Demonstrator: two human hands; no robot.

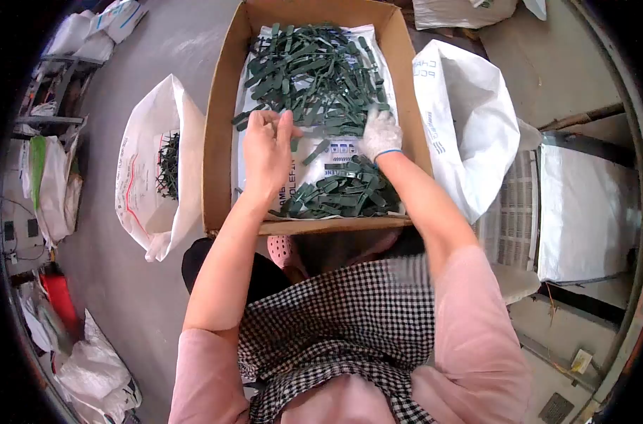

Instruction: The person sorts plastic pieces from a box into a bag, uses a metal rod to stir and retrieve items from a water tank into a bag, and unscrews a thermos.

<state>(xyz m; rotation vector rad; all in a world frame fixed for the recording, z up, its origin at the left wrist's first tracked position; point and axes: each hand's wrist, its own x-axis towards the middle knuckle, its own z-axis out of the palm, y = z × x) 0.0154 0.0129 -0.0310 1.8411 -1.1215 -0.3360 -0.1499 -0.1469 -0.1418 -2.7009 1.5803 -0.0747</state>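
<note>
A large cardboard box (219,162) lined with white printed sacking (314,148) stands before me. A big heap of flat dark green strips (311,71) fills its far part. A smaller heap of similar strips (342,192) lies at the near right, and a single green strip (316,152) rests on the sacking between. My left hand (268,152), ungloved, hovers over the left side of the box with its fingers curled toward the thumb; what they hold, if anything, is hidden. My right hand (383,134), in a white knitted glove, touches the far heap's right edge, fingers apart.
Left of the box, an open white sack (141,166) holds dark branched pieces (168,166). Another open white sack (498,120) stands close on the right. Beyond it are a slatted crate (517,212) and a white covered block (586,212). Shelving with sacks (56,85) lines the left.
</note>
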